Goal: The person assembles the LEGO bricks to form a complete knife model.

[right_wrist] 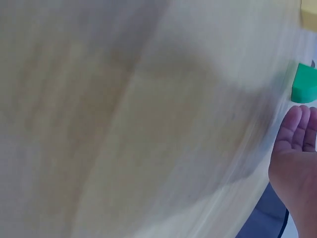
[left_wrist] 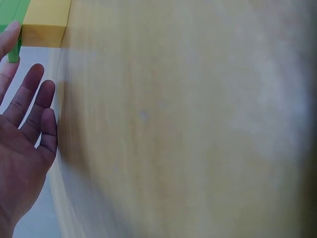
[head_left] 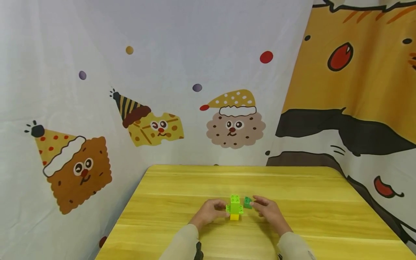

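Observation:
A small stack of toy building bricks stands on the table in the head view. It has a yellow brick point(head_left: 234, 217) at the bottom and light green bricks point(head_left: 235, 204) above, with studded ends jutting out on both sides. My left hand point(head_left: 210, 212) pinches the stack's left green end between thumb and index finger; the other fingers point(left_wrist: 46, 94) are spread loosely in the left wrist view. Just right of the stack, a dark green brick point(head_left: 247, 202) is held at its right edge by my right hand point(head_left: 268, 212). The right thumb is hidden in the right wrist view.
The bricks are on a yellow wood-grain table point(head_left: 182, 180). Behind it hangs a white curtain point(head_left: 175, 72) printed with cartoon snacks and dots. Part of a yellow block point(right_wrist: 310, 15) shows at the right wrist view's top corner.

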`<state>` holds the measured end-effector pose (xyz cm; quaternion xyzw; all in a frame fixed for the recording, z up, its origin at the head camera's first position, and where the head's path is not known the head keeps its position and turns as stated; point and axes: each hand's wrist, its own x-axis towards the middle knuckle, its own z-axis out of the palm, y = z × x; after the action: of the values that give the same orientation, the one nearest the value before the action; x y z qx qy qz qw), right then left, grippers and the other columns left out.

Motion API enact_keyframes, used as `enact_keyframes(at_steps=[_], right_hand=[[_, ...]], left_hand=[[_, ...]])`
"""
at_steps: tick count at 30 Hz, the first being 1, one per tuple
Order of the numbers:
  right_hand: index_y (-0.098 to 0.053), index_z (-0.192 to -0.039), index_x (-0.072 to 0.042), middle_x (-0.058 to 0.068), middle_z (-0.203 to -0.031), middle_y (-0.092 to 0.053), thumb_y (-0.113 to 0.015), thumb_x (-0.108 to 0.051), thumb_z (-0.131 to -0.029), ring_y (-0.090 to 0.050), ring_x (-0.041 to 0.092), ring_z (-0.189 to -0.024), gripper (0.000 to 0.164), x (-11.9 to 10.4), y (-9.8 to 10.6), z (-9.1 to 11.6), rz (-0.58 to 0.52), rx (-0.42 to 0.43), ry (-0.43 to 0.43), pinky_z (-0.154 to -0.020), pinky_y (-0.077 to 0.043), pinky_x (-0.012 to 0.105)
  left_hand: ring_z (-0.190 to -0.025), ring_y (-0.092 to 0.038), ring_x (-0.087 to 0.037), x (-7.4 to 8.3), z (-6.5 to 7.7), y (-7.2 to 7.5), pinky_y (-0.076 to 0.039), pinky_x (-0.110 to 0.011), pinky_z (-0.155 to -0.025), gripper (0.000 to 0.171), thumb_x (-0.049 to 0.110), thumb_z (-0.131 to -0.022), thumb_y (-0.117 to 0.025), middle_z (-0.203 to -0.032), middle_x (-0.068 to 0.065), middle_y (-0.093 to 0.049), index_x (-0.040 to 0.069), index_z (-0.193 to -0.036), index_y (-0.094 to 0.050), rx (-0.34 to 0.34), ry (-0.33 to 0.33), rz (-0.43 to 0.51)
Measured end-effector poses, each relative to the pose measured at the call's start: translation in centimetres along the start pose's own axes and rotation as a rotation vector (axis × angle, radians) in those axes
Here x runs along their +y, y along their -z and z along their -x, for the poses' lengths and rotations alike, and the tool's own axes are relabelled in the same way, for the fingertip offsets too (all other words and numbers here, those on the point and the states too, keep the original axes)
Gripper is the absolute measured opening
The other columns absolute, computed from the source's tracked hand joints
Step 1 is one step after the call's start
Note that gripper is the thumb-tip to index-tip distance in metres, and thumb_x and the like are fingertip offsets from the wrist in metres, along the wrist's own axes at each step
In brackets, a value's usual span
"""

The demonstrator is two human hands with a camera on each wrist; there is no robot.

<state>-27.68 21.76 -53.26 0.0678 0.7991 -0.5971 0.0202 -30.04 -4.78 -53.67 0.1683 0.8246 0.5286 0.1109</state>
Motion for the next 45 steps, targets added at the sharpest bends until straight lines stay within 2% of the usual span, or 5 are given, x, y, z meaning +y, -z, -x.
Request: enact_keyframes(at_steps=[5, 10, 22, 33, 45], right_hand=[[-0.052, -0.143, -0.006, 0.018, -0.138, -0.054, -0.067, -0.033, -0.096, -0.053, 0.032, -0.12, 0.057, 0.2, 0.3, -0.6, 0.073, -0.001, 0.022, -0.092, -0.049, 0.046], [-0.052, -0.143, -0.005, 0.021, -0.141, -0.05, -0.068, -0.033, -0.095, -0.048, 0.038, -0.127, 0.058, 0.3, 0.0, -1.3, 0.094, -0.007, 0.049, -0.103, -0.04, 0.055], [-0.054, -0.138, 0.004, 0.026, -0.134, -0.056, -0.072, -0.022, -0.093, -0.052, 0.042, -0.124, 0.055, 0.5, -1.0, -1.7, 0.144, 0.004, 0.085, -0.101, -0.042, 0.055], [-0.06, -0.131, 0.004, 0.019, -0.123, -0.064, -0.074, -0.016, -0.091, -0.059, 0.035, -0.113, 0.047, 0.6, -1.5, -1.9, 0.204, 0.012, 0.104, -0.093, -0.05, 0.047], [-0.064, -0.125, 0.005, 0.012, -0.114, -0.067, -0.074, -0.014, -0.09, -0.062, 0.03, -0.105, 0.041, 0.7, -1.6, -1.7, 0.242, 0.02, 0.126, -0.089, -0.051, 0.045]], left_hand=[[-0.094, -0.059, -0.012, -0.1, -0.1, -0.2, -0.05, -0.041, -0.087, 0.026, 0.025, -0.082, -0.083, -0.099, 0.008, -0.066, 0.02, -0.105, -0.073, 0.004, 0.003, -0.001], [-0.094, -0.059, -0.013, 0.1, 0.0, -0.2, -0.05, -0.041, -0.087, 0.026, 0.025, -0.082, -0.083, -0.1, 0.008, -0.066, 0.02, -0.105, -0.073, 0.004, 0.009, -0.001], [-0.095, -0.059, -0.013, 0.3, 0.0, -0.2, -0.049, -0.042, -0.088, 0.026, 0.029, -0.082, -0.083, -0.1, 0.009, -0.065, 0.022, -0.105, -0.073, -0.006, 0.008, 0.006], [-0.095, -0.059, -0.013, 0.1, 0.1, 0.1, -0.05, -0.04, -0.087, 0.026, 0.028, -0.083, -0.082, -0.1, 0.007, -0.066, 0.02, -0.106, -0.073, -0.012, -0.004, 0.019], [-0.094, -0.059, -0.014, 0.1, 0.2, 0.2, -0.05, -0.042, -0.087, 0.024, 0.027, -0.083, -0.083, -0.099, 0.007, -0.066, 0.02, -0.104, -0.073, -0.015, 0.001, 0.032]])
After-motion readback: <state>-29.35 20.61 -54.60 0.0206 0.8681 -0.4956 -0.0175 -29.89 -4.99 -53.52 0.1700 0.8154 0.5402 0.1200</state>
